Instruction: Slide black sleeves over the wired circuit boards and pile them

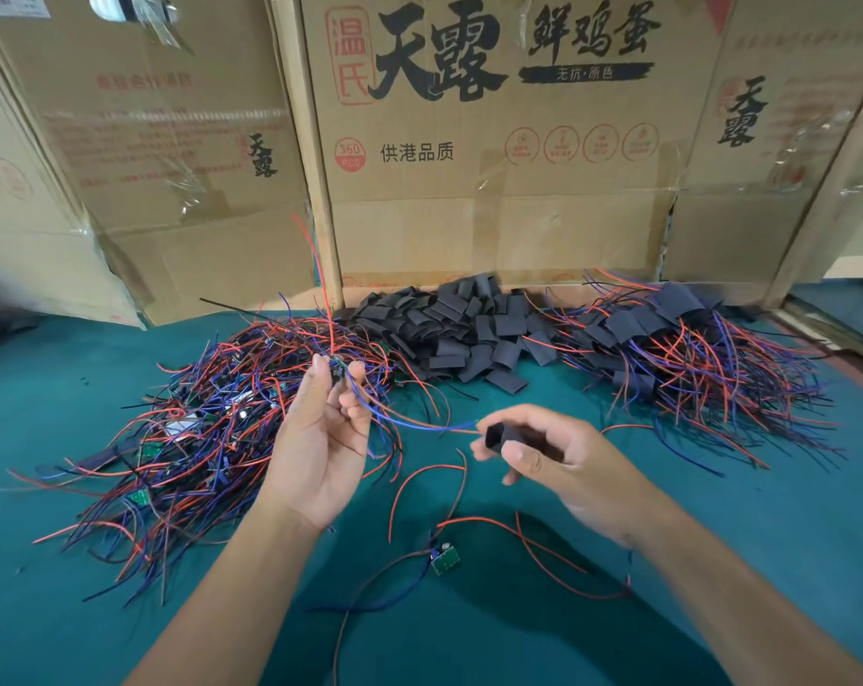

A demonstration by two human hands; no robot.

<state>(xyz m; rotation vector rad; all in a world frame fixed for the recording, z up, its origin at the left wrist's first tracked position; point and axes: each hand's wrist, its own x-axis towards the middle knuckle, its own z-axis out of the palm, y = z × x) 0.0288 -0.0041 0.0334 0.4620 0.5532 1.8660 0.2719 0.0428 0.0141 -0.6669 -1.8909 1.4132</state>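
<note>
Head view, two hands, left hand (320, 448) one board (337, 371), right hand (543, 450) one sleeve (498, 434)

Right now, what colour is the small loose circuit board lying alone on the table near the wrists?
Green, clearest in the head view.

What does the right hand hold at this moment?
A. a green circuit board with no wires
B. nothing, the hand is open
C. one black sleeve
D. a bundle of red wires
C: the right hand pinches one black sleeve between thumb and fingers, its open end turned toward the blue and red wires of the board that the left hand holds up.
</note>
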